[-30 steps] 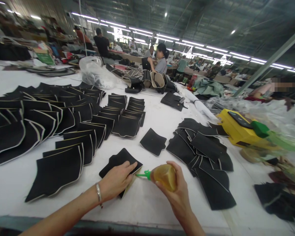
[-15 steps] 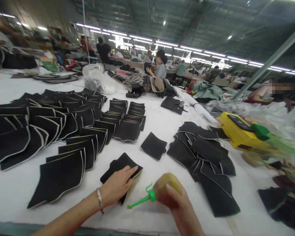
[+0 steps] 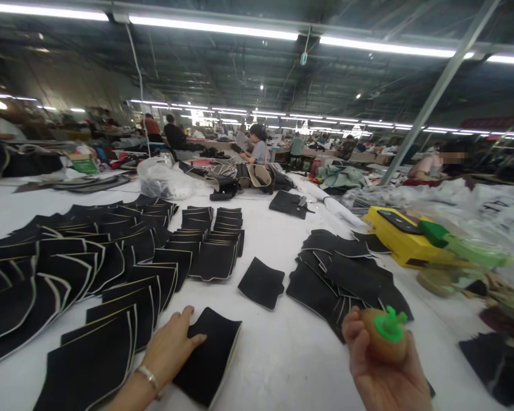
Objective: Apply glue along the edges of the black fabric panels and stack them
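Observation:
My left hand (image 3: 168,349), with a bracelet at the wrist, rests at the left edge of a black leather-like panel (image 3: 212,359). Its fingers are stretched out, one fingertip lying on the panel. On the right, my right hand (image 3: 379,379) is wrapped round an amber squeeze bottle of glue (image 3: 379,349) with a green nozzle cap (image 3: 389,324). The bottle is raised off the table, its nozzle pointing roughly towards me. A single black panel (image 3: 262,283) lies flat between the hands, farther back.
Overlapping rows of black panels (image 3: 98,354) cover the left side. A loose pile of black pieces (image 3: 346,274) lies to the right, beside a yellow box (image 3: 400,240) with a phone on it. Clear plastic (image 3: 165,177) and a black flap piece (image 3: 289,204) are farther back. Other people work beyond the table.
My right hand has moved right and turned the bottle nozzle up, away from the panel. My left hand has shifted left and down, and the panel now lies flat and turned. The view has tilted up.

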Demonstrator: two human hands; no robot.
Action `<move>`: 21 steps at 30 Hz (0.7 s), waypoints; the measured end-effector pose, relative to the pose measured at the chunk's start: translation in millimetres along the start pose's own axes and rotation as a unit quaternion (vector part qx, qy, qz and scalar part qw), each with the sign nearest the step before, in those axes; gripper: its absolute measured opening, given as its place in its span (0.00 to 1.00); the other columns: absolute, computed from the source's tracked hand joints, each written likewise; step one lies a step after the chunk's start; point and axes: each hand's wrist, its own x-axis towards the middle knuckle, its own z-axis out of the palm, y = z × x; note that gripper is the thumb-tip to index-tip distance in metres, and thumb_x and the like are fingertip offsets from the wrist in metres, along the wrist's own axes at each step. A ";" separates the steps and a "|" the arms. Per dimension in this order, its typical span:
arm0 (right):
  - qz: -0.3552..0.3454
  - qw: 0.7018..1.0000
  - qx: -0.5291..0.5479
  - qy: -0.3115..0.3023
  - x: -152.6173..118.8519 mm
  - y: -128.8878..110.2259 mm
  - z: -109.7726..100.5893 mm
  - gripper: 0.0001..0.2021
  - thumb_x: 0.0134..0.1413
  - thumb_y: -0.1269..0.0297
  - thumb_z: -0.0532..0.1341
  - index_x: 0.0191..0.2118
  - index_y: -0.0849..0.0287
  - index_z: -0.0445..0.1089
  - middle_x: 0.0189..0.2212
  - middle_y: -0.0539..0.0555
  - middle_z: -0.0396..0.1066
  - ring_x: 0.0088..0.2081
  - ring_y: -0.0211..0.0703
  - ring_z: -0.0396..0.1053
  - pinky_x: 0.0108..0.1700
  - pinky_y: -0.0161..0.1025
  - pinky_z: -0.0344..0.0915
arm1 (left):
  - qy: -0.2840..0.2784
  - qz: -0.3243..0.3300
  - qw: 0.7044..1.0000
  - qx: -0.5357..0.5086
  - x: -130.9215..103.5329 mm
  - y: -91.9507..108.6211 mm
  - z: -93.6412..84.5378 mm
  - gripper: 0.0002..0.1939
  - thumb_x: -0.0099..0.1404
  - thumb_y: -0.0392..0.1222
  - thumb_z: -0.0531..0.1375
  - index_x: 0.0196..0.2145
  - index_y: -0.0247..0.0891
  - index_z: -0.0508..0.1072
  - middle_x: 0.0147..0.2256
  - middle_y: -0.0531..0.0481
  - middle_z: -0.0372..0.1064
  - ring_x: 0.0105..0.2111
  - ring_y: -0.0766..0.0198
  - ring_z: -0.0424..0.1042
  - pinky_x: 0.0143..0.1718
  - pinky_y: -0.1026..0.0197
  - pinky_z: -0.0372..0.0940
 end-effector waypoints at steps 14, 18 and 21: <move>-0.048 0.994 0.095 -0.018 -11.0 -19.6 11.5 0.40 0.46 0.61 0.69 0.63 0.61 0.54 0.44 0.61 0.68 0.37 0.43 0.72 0.36 0.33 0.78 | 0.017 -0.182 0.642 -0.744 27.1 15.4 -21.9 0.11 0.59 0.27 0.60 0.26 0.37 0.62 0.22 0.55 0.63 0.20 0.70 0.68 0.21 0.68 0.68; -0.066 0.992 0.096 -0.055 -15.1 -22.0 13.2 0.39 0.48 0.59 0.69 0.64 0.62 0.53 0.43 0.61 0.68 0.37 0.42 0.73 0.36 0.32 0.78 | 0.046 -0.195 0.616 -0.762 44.3 25.7 -13.1 0.12 0.62 0.25 0.56 0.25 0.36 0.61 0.22 0.53 0.65 0.23 0.68 0.71 0.28 0.66 0.73; -0.088 0.987 0.112 -0.071 -19.4 -27.4 15.9 0.38 0.49 0.60 0.68 0.63 0.62 0.54 0.41 0.59 0.68 0.35 0.41 0.73 0.35 0.31 0.78 | 0.063 -0.197 0.606 -0.768 58.0 28.3 -4.7 0.11 0.63 0.26 0.56 0.26 0.36 0.62 0.22 0.53 0.66 0.24 0.68 0.72 0.30 0.64 0.74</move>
